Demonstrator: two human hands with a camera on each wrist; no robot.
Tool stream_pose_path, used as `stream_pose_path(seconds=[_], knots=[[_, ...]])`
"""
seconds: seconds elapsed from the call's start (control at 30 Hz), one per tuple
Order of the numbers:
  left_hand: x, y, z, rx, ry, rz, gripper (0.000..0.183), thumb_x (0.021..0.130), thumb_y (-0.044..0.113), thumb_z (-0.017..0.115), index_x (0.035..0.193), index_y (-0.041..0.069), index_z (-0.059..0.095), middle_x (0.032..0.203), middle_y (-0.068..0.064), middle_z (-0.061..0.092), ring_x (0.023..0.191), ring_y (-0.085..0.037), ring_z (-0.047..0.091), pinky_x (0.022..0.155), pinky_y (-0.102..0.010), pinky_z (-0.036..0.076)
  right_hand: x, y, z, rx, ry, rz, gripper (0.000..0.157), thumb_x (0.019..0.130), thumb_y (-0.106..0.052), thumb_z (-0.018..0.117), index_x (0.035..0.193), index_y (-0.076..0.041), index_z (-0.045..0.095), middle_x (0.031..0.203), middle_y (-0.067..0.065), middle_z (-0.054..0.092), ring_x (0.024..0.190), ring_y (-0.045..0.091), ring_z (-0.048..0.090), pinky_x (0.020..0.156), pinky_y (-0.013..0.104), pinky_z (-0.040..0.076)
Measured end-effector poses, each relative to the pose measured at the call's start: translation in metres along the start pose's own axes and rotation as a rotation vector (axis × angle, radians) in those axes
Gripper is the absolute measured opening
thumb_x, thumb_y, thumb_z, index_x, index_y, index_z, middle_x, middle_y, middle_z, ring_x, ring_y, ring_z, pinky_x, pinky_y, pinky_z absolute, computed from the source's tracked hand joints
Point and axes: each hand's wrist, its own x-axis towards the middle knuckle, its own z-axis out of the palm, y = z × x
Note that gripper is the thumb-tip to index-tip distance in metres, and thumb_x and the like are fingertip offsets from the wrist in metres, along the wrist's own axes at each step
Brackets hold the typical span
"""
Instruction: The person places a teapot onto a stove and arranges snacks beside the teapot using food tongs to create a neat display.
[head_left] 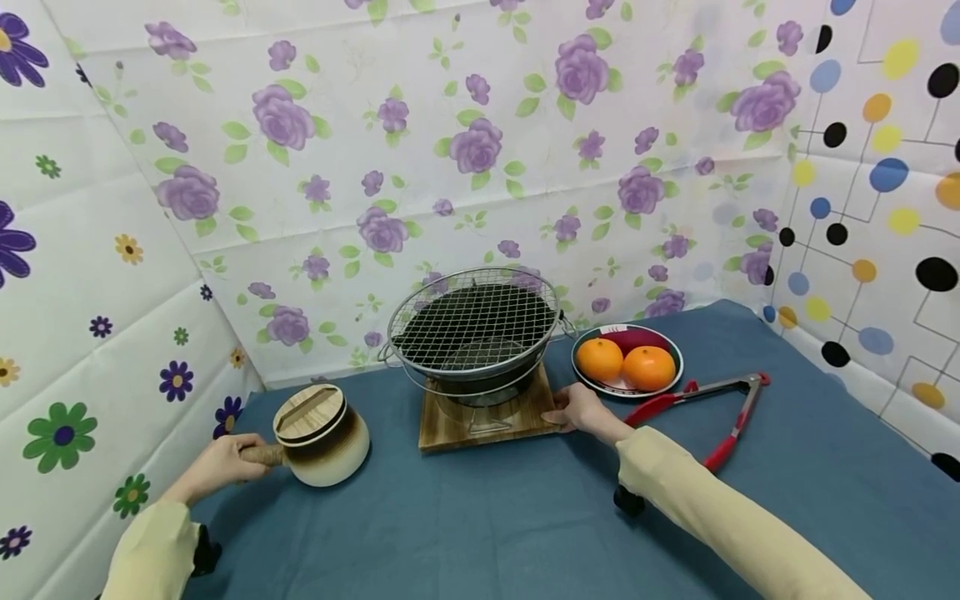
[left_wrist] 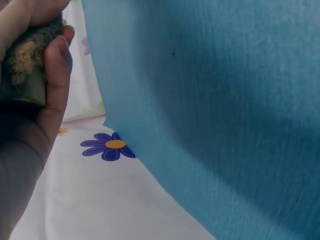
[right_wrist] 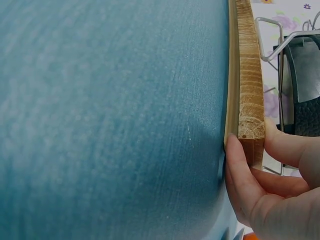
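At the left of the head view, my left hand [head_left: 225,463] grips the rope-wrapped handle [head_left: 262,454] of a cream and brown saucepan [head_left: 330,454] with a wooden lid [head_left: 310,412]. The left wrist view shows fingers curled round that handle [left_wrist: 29,65]; the pan's body is outside it. My right hand [head_left: 588,412] holds the front right corner of a wooden board [head_left: 442,427]. In the right wrist view, thumb and fingers pinch the board's edge [right_wrist: 250,85] from opposite faces. On the board stands a round black tabletop grill [head_left: 480,387] with a wire mesh [head_left: 480,325] on top.
Right of the grill, a bowl [head_left: 678,375] holds two oranges [head_left: 648,368] and a dark red item [head_left: 637,338]. Red-handled tongs [head_left: 738,421] lie spread apart beside my right forearm. A blue cloth [head_left: 480,533] covers the table; patterned sheets [head_left: 465,150] hang around it.
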Motion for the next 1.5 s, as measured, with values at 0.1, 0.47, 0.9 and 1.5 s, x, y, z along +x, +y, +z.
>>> stream_pose_path(seconds=[0.1, 0.47, 0.9, 1.5], knots=[[-0.003, 0.001, 0.002, -0.003, 0.024, -0.026, 0.016, 0.071, 0.008, 0.071, 0.084, 0.002, 0.064, 0.062, -0.004, 0.056, 0.053, -0.016, 0.051, 0.045, -0.029, 0.047, 0.0, -0.001, 0.002, -0.004, 0.006, -0.006, 0.03, 0.079, -0.002, 0.069, 0.104, 0.011, 0.06, 0.085, 0.013, 0.061, 0.068, 0.021, 0.061, 0.06, 0.032, 0.055], [-0.012, 0.012, 0.004, 0.04, 0.095, -0.084, 0.035, 0.07, 0.016, 0.076, 0.097, -0.003, 0.066, 0.073, -0.004, 0.063, 0.058, -0.018, 0.057, 0.05, -0.03, 0.049, -0.006, 0.0, 0.005, 0.049, -0.011, -0.059, 0.024, 0.081, -0.001, 0.067, 0.099, 0.013, 0.06, 0.074, 0.011, 0.057, 0.065, 0.021, 0.059, 0.061, 0.033, 0.055], [-0.017, 0.017, 0.0, -0.024, 0.101, -0.103, 0.043, 0.072, 0.019, 0.076, 0.104, -0.007, 0.063, 0.07, -0.011, 0.064, 0.062, -0.027, 0.06, 0.052, -0.032, 0.052, -0.006, 0.0, 0.004, 0.055, -0.012, -0.037, 0.028, 0.081, 0.0, 0.066, 0.105, 0.013, 0.058, 0.077, 0.011, 0.058, 0.067, 0.02, 0.058, 0.062, 0.034, 0.055], [-0.02, 0.052, -0.035, 0.023, 0.152, -0.059, 0.048, 0.076, 0.024, 0.074, 0.11, -0.007, 0.061, 0.075, -0.006, 0.065, 0.062, -0.02, 0.059, 0.056, -0.032, 0.052, -0.006, -0.001, 0.0, 0.029, 0.005, -0.036, 0.024, 0.08, 0.0, 0.067, 0.099, 0.012, 0.061, 0.076, 0.011, 0.058, 0.066, 0.022, 0.06, 0.062, 0.034, 0.055]])
